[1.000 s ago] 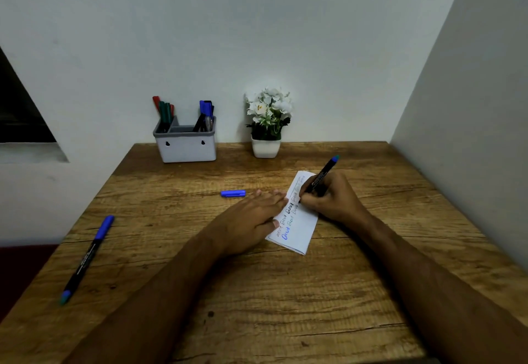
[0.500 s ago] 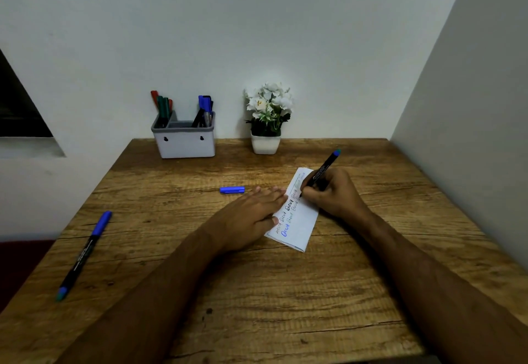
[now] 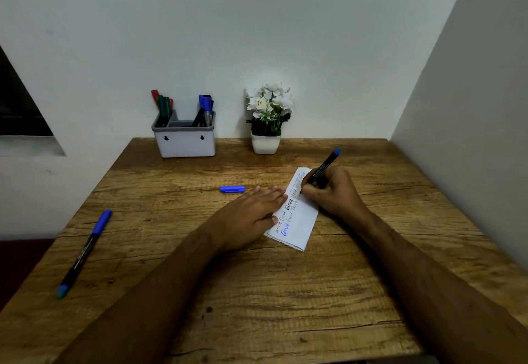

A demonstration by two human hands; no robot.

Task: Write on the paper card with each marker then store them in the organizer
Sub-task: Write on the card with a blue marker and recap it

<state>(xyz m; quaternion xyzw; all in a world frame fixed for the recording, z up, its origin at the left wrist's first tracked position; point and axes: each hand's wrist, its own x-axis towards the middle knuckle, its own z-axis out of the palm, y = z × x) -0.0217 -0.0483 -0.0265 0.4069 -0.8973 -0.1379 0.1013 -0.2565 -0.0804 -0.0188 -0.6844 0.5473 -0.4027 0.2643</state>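
hands (image 3: 251, 215) mid-table, paper card (image 3: 297, 220) between

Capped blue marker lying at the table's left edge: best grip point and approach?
Pinch the blue marker across its black mid-barrel, coming straight down from above. It lies flat on the table, with clear wood on both sides. I'd avoid the blue cap, which might pull off.

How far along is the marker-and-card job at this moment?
Done: several markers stand in the grey desk organizer, and the white paper card carries written lines. In hand: the right hand writes with a black marker while the left hand steadies the card. Left: the blue-capped marker and loose blue cap.
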